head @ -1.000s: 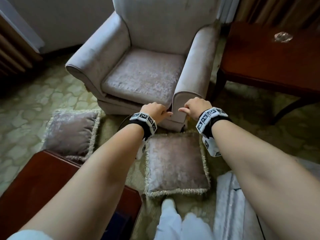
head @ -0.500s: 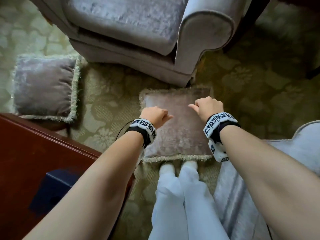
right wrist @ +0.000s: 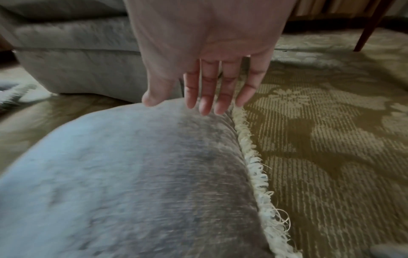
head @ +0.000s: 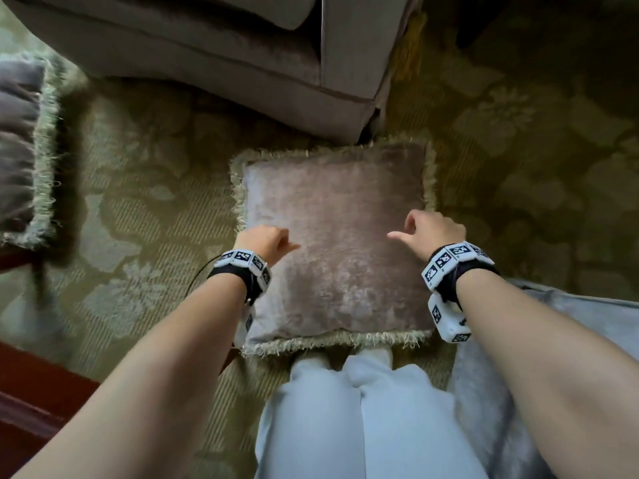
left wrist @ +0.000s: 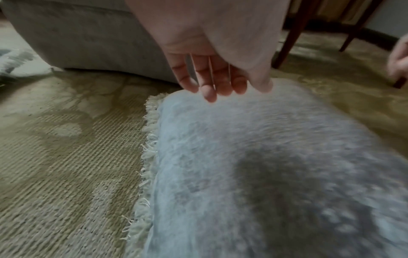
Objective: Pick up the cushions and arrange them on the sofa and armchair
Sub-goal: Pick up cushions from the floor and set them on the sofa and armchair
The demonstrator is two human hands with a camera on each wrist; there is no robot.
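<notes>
A square mauve velvet cushion (head: 333, 236) with a pale fringe lies flat on the carpet in front of the armchair (head: 221, 46). My left hand (head: 268, 242) hovers over its left side, fingers straight and pointing down, holding nothing. Over the cushion's right side hangs my right hand (head: 427, 229), equally empty. In the left wrist view the left hand (left wrist: 218, 83) has its fingertips just above the cushion (left wrist: 253, 165). The right wrist view shows the right hand (right wrist: 198, 97) above the cushion's (right wrist: 143, 174) fringed right edge. A second cushion (head: 20, 146) lies at the far left.
A green floral carpet (head: 518, 150) covers the floor. A dark wooden table corner (head: 31, 402) sits at the lower left. Grey upholstery (head: 570, 326) shows at the right edge. My legs in pale trousers (head: 363, 409) stand just behind the cushion. Wooden chair legs (left wrist: 293, 34) stand beyond it.
My view has tilted down and both hands have dropped from armchair height to just above the cushion, spreading apart toward its left and right sides.
</notes>
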